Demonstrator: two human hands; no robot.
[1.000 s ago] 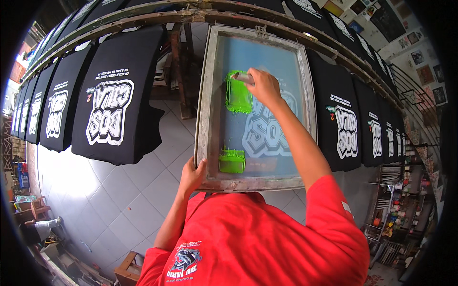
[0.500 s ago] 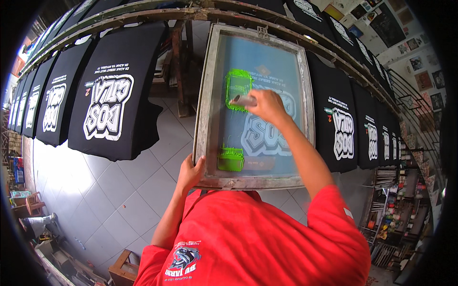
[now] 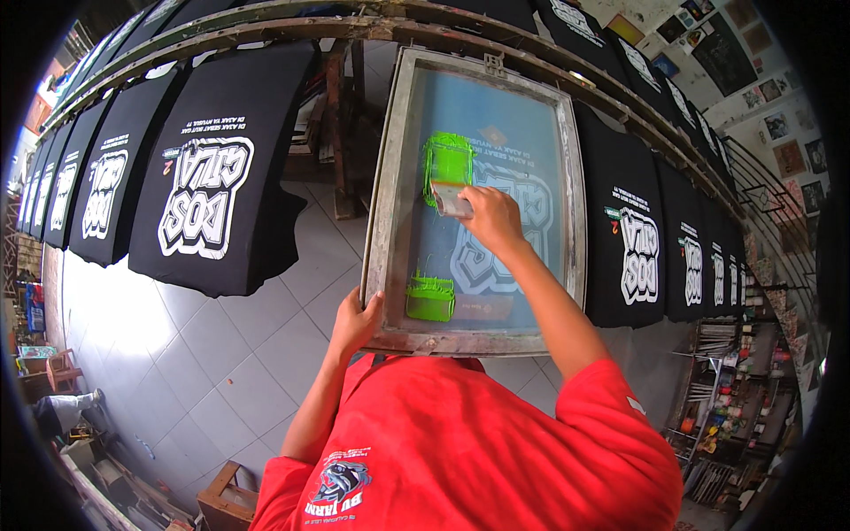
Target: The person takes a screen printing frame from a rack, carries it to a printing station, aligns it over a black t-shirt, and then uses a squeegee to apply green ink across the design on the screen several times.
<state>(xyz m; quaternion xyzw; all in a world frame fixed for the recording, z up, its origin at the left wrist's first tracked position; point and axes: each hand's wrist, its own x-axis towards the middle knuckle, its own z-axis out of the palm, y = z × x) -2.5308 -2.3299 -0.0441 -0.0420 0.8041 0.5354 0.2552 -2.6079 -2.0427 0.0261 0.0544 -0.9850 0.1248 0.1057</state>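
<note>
A screen printing frame (image 3: 558, 341) with a wooden border and bluish mesh (image 3: 469, 97) lies in front of me, over a black shirt whose white print shows through. My right hand (image 3: 492, 215) is closed around a small squeegee (image 3: 454, 201), its edge at the lower end of a bright green ink patch (image 3: 450, 161) on the mesh. Another patch of green ink (image 3: 430, 299) sits near the frame's lower left corner. With my left hand (image 3: 358, 320) I grip the frame's left border near that corner, thumb on top.
Black printed shirts hang in rows at left (image 3: 199, 168) and right (image 3: 624, 230). Long wooden rails (image 3: 372, 26) run behind the frame. A shelf with ink containers and stacked things (image 3: 726, 389) stands at right. A wooden stool (image 3: 228, 496) is at lower left on the tiled floor (image 3: 212, 363).
My right hand has drawn the squeegee slightly toward me and tilted it. Green ink now covers the upper patch more fully. My left hand keeps its hold on the frame.
</note>
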